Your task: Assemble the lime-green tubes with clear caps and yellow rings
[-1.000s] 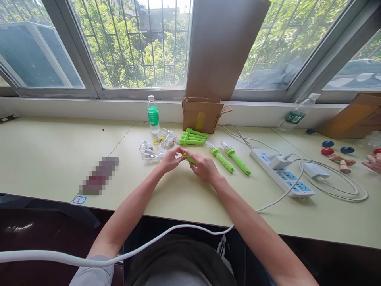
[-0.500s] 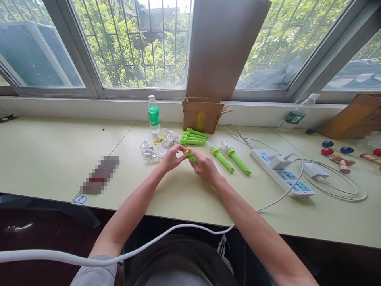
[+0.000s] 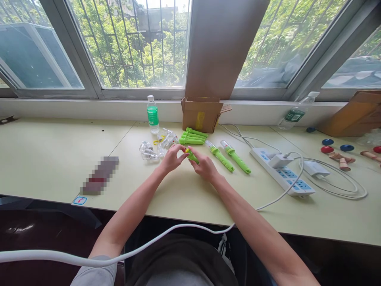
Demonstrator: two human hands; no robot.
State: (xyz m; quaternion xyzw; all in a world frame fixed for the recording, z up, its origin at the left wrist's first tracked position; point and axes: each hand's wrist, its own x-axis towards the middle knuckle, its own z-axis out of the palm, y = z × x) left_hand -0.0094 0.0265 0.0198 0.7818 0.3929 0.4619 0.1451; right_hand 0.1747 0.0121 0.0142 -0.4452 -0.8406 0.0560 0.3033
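Above the table in front of me, my right hand [image 3: 205, 165] is wrapped round a green plastic handle [image 3: 193, 156]. The fingertips of my left hand [image 3: 173, 158] are pinched at the handle's upper end, on a small yellow ring [image 3: 187, 150]. My fingers hide much of both pieces. Just beyond my left hand lies a heap of clear plastic caps [image 3: 149, 153], with more yellow rings [image 3: 159, 140] among them. Behind my hands sit several loose green handles [image 3: 192, 141]. To the right lie two green handles with clear caps on, one [image 3: 222, 159] nearer my right hand than the other [image 3: 238, 159].
A water bottle [image 3: 153, 115] and a cardboard box [image 3: 199, 116] stand at the back. A white power strip [image 3: 281, 172] with cables lies on the right, beyond it wooden toy parts [image 3: 342, 162]. A white cable [image 3: 166, 231] crosses in front of my body.
The clear tip seen above my fingers earlier no longer shows there. Both hands stay almost in the same place, still on the green handle. The camera view has shifted slightly.
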